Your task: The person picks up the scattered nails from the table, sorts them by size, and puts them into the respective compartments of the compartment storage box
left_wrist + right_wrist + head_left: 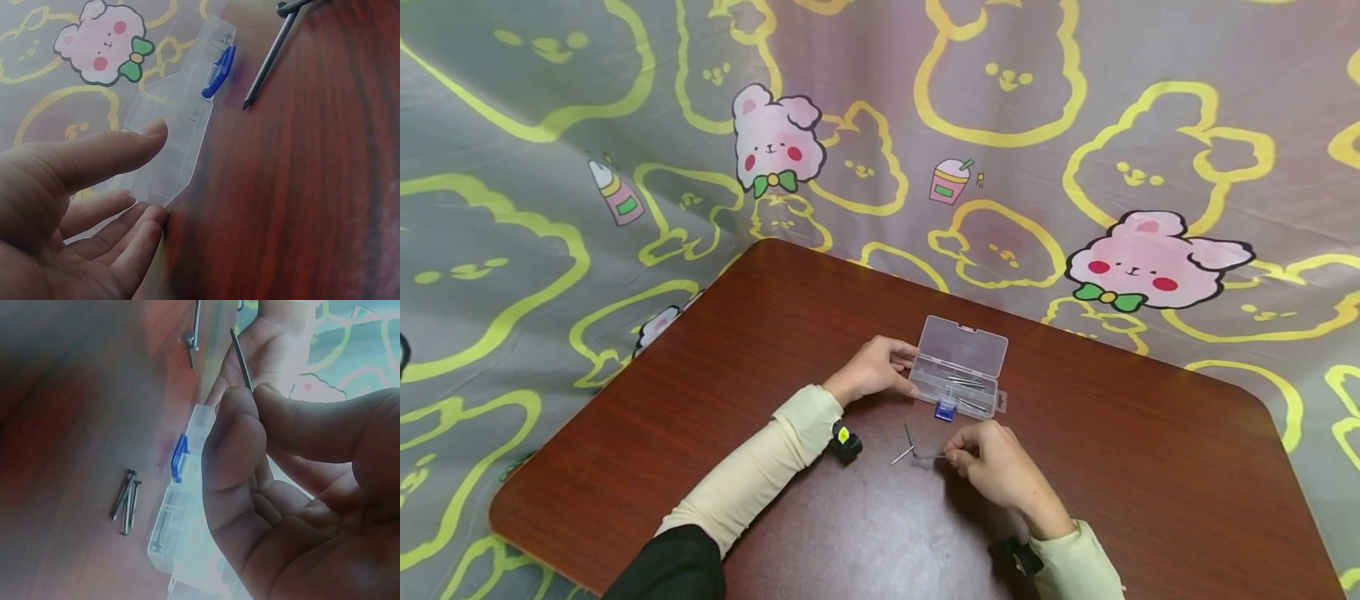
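A clear plastic box (917, 382) with a blue latch (945, 410) stands on the table, its lid (964, 346) raised. Thin metal nails (967, 383) lie in its compartments. My left hand (877, 367) holds the box's left end, thumb at the front corner and fingers at the back. In front of the box, my right hand (992, 462) pinches a nail (240, 357) between thumb and index finger, point outward. Loose nails (902, 455) lie on the table left of that hand. The right wrist view also shows a small group of nails (128, 503) beside the box.
The brown wooden table (775, 333) has rounded corners. Behind and left of it hangs a grey curtain (880, 75) with yellow outlines and pink rabbits. A black wrist camera (847, 443) sits on the left sleeve, close to the tabletop.
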Demonstrator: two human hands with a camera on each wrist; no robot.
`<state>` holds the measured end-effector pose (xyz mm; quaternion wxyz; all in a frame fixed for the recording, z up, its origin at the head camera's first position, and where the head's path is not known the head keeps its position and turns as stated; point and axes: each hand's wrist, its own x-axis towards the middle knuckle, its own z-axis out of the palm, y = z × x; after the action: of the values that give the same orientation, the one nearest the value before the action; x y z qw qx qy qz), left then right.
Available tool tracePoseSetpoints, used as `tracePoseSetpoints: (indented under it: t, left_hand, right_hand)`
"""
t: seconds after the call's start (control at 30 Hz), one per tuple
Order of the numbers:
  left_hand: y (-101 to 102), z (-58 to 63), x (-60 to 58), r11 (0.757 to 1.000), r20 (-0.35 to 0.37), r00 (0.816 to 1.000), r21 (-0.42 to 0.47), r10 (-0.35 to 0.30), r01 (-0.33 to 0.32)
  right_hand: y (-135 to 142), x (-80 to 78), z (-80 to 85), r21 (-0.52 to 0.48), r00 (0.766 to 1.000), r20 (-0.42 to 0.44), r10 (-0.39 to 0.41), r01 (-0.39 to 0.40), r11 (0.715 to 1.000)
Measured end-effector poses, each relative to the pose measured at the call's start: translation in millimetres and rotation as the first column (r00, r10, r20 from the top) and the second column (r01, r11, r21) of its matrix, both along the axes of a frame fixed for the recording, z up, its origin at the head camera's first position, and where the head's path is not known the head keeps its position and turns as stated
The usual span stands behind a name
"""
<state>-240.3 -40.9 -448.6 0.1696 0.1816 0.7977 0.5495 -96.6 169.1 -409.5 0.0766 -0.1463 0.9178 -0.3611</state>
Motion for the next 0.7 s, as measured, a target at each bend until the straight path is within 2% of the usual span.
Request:
tracePoseSetpoints:
  t: [0.2, 0.7]
  left_hand:
    - [-0.1, 0.9, 0.6, 1.000, 0.003, 1.000, -0.007, 0.007, -0.007]
    - [1.6, 0.3, 0.7, 1.000, -0.009, 1.000, -0.021, 0.010, -0.011]
  right_hand:
    - [2.8, -2.7, 0.7, -0.046, 0.999, 0.031, -0.035, 0.036, 0.998]
    - [12.7, -12.4, -0.4, -0.032, 0.994, 0.011, -0.112, 0.112, 0.993]
